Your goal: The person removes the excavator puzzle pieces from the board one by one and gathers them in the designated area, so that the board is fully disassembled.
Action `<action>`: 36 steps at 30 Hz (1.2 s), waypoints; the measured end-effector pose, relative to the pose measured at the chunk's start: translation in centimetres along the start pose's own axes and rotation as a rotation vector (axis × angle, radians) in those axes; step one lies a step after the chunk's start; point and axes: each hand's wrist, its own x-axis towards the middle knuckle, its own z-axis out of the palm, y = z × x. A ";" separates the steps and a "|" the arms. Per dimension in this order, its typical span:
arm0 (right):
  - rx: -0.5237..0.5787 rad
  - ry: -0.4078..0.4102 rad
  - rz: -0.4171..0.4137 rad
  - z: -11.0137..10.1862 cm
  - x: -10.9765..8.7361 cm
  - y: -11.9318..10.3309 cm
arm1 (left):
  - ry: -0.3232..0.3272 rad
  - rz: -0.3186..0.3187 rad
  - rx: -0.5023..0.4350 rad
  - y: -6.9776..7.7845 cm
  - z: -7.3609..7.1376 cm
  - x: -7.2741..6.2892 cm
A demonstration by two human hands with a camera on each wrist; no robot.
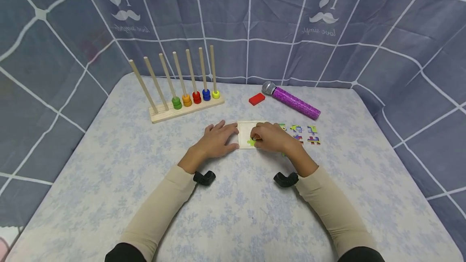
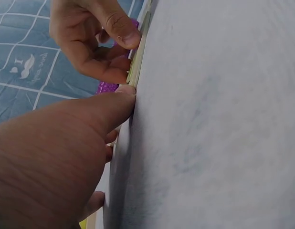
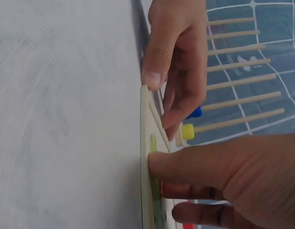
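Note:
A shallow light-wood puzzle tray [image 1: 245, 131] lies on the table between the two hands, with a green jigsaw piece [image 1: 251, 142] in its lower part. My left hand [image 1: 217, 140] rests at the tray's left side, fingers spread; in the right wrist view its thumb [image 3: 153, 80] touches the tray's corner. Over the right part of the tray, my right hand [image 1: 274, 137] has curled fingers and pinches a puzzle piece, mostly hidden by them. Its thumb [image 3: 162, 164] presses beside a green strip inside the tray. Several colourful loose pieces [image 1: 313, 129] lie to the right of this hand.
Behind the left hand stands a wooden peg rack [image 1: 171, 113] with coloured rings on several of its upright rods. A red block [image 1: 257, 99] and a purple glittery microphone [image 1: 296, 103] lie behind the tray. A grey-blue curtain [image 1: 225, 19] surrounds the table's back and sides.

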 end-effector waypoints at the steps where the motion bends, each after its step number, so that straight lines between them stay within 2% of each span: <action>1: 0.011 0.001 0.012 0.1 0.0 0.0 | 0.002 0.001 0.002 0.0 0.0 0.0; 7: 0.091 -0.013 0.031 0.4 0.1 0.0 | -0.004 -0.001 0.007 0.0 -0.1 0.1; 14: 0.095 -0.002 0.025 0.5 0.1 0.0 | -0.001 0.013 -0.002 0.0 -0.3 0.1; 22: 0.060 -0.002 -0.031 -0.5 -0.6 0.2 | -0.007 0.013 -0.005 0.1 -0.3 0.2; 36: 0.125 0.008 -0.076 -0.4 -0.5 1.0 | -0.001 0.005 -0.008 0.0 -0.1 0.2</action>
